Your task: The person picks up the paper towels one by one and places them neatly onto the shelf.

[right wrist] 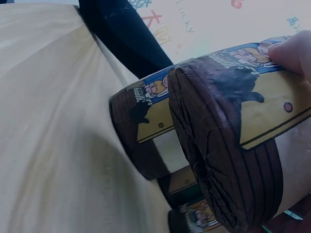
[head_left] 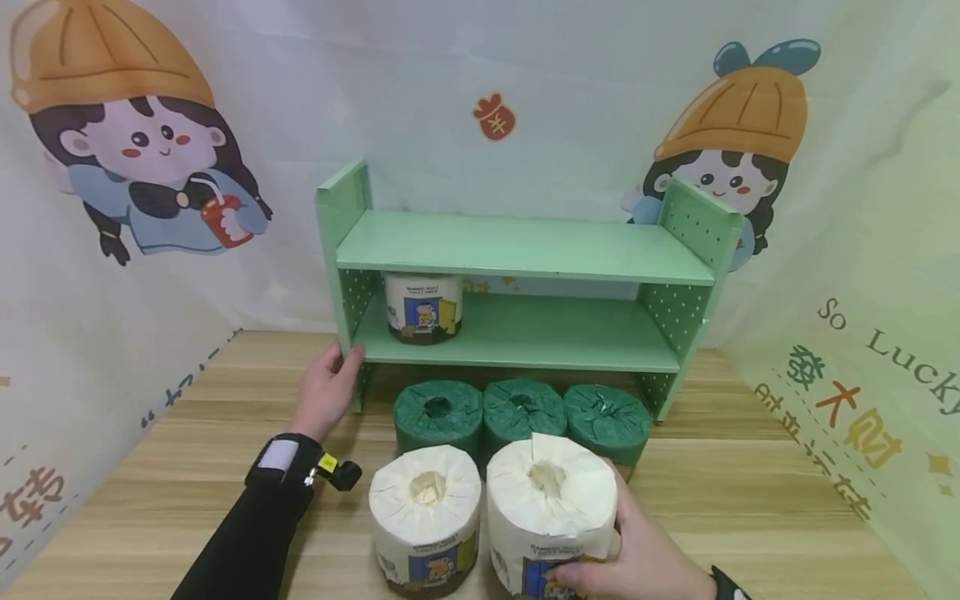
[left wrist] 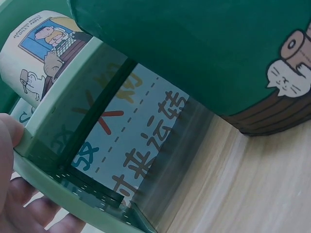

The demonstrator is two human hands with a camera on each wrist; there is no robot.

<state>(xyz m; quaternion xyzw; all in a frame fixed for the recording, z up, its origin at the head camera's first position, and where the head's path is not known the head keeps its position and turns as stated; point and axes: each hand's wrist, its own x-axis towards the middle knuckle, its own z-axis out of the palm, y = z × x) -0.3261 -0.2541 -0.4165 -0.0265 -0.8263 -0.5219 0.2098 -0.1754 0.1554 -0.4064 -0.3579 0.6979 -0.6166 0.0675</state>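
My right hand [head_left: 641, 546] grips a white-wrapped toilet roll [head_left: 551, 492] from its right side, thumb across the printed front. The right wrist view shows the dark underside of this toilet roll [right wrist: 223, 145], lifted off the table. Just left of it, a second white toilet roll [head_left: 426, 508] stands upright. At the shelf's left side, my left hand [head_left: 327, 390] holds the edge of the green shelf unit [head_left: 517, 333], thumb in front and fingers behind the panel. One white toilet roll [head_left: 423, 310] sits on the lower shelf board, at its left end.
Three green-wrapped toilet rolls [head_left: 522, 412] stand in a row in front of the shelf, behind the white pair. The wooden table [head_left: 750, 500] lies under everything. A printed cloth backdrop [head_left: 450, 67] hangs behind and at both sides.
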